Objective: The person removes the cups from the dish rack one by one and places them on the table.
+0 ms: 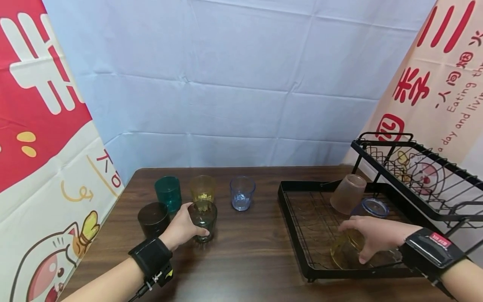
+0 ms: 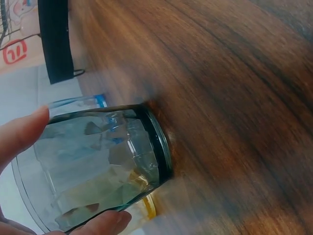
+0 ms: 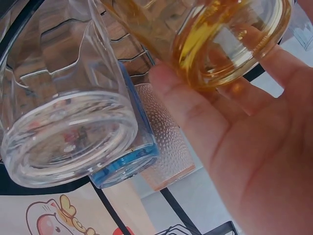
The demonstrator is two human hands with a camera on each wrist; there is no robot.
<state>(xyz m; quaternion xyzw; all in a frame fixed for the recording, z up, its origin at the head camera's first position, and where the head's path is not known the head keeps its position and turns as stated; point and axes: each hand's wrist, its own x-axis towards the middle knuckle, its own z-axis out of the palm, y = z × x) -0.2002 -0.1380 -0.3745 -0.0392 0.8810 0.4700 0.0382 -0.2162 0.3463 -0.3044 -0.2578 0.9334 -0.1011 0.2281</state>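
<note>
My left hand (image 1: 184, 226) grips a smoky grey-green glass (image 1: 204, 218), thumb and fingers on opposite sides of its wall. In the left wrist view its thick base is close over the wooden tabletop. At the drying rack, my right hand (image 1: 377, 235) holds an upside-down amber glass (image 3: 215, 49), fingers curled round it near its base. Beside it in the right wrist view are an inverted clear glass (image 3: 68, 132), a blue glass (image 3: 128, 164) and a pink pebbled glass (image 3: 166, 132), also inverted.
Around the left hand stand a dark glass (image 1: 152, 220), a teal glass (image 1: 168, 193) and a yellow glass (image 1: 202, 187). A pale blue glass (image 1: 242, 193) stands farther right. The black two-tier rack (image 1: 290, 226) has an upper basket (image 1: 411, 167) overhanging its right side.
</note>
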